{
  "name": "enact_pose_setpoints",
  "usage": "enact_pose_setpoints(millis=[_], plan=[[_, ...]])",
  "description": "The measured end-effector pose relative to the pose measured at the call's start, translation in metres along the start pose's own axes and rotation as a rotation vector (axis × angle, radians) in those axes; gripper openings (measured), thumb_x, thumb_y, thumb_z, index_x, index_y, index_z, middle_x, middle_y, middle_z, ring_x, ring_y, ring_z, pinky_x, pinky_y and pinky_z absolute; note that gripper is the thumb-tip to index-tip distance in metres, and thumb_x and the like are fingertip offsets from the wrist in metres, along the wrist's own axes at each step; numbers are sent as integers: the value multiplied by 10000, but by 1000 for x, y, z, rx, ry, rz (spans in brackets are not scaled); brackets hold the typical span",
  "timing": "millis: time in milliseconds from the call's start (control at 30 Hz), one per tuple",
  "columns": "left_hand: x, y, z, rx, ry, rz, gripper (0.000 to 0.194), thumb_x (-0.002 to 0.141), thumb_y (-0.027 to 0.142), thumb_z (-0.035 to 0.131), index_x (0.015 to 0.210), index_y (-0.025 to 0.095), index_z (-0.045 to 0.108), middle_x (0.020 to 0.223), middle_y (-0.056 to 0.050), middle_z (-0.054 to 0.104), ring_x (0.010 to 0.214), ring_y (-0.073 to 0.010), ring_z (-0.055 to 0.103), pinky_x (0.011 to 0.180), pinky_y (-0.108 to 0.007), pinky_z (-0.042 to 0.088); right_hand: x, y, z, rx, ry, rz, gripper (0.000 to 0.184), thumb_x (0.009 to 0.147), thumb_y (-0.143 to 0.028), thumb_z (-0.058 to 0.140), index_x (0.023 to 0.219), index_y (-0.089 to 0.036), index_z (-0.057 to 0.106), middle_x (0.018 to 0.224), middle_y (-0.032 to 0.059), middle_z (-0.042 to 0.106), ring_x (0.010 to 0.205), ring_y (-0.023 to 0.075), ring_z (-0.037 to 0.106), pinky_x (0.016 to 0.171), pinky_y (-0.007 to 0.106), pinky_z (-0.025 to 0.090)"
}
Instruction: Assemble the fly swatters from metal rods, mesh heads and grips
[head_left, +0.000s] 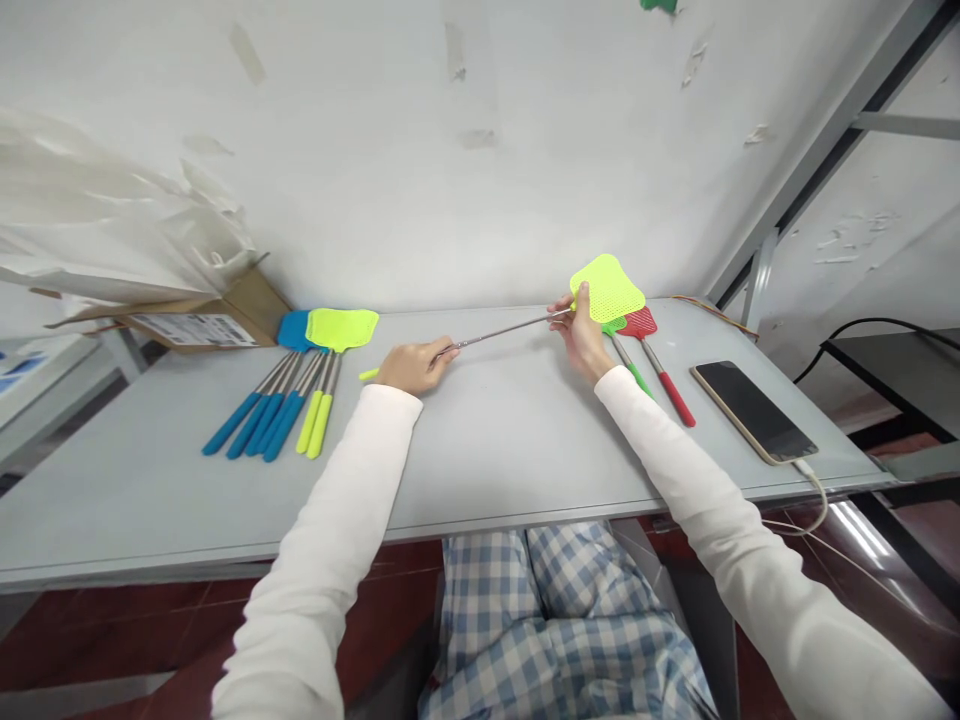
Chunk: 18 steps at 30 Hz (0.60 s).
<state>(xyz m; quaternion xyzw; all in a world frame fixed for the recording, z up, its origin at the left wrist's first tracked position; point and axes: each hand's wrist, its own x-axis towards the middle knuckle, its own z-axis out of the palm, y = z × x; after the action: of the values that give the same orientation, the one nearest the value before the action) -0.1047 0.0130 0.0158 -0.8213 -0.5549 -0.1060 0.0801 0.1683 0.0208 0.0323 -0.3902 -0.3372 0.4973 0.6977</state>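
A yellow telescopic fly swatter (609, 288) is stretched out between my hands, above the table. My left hand (414, 368) is closed around its handle end, whose yellow tip pokes out on the left. Near the head, my right hand (581, 335) pinches the thin metal rod, thumb against the yellow mesh. To the left lie several blue fly swatters (262, 415) in a fanned pile, with yellow fly swatters (319, 420) beside them. Behind my right hand rest a green fly swatter (631, 365) and a red fly swatter (667, 380).
A charging smartphone (754, 410) with a white cable (821, 500) lies at the table's right. An open cardboard box (251, 305) stands at the back left. The grey table (495, 460) meets a white wall (420, 150). Metal frame bars (825, 140) rise on the right.
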Motion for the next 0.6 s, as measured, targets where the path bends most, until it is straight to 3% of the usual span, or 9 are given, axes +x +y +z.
enact_pose_setpoints(millis=[600], plan=[[2, -5, 7, -69, 30, 21, 408, 950, 454, 329, 1006, 227, 663, 721, -66, 695, 684, -227, 640, 596, -290, 317, -7, -1, 5, 77, -83, -20, 569, 777, -786, 481, 697, -224, 522, 644, -23, 572, 541, 77, 530, 580, 228, 474]])
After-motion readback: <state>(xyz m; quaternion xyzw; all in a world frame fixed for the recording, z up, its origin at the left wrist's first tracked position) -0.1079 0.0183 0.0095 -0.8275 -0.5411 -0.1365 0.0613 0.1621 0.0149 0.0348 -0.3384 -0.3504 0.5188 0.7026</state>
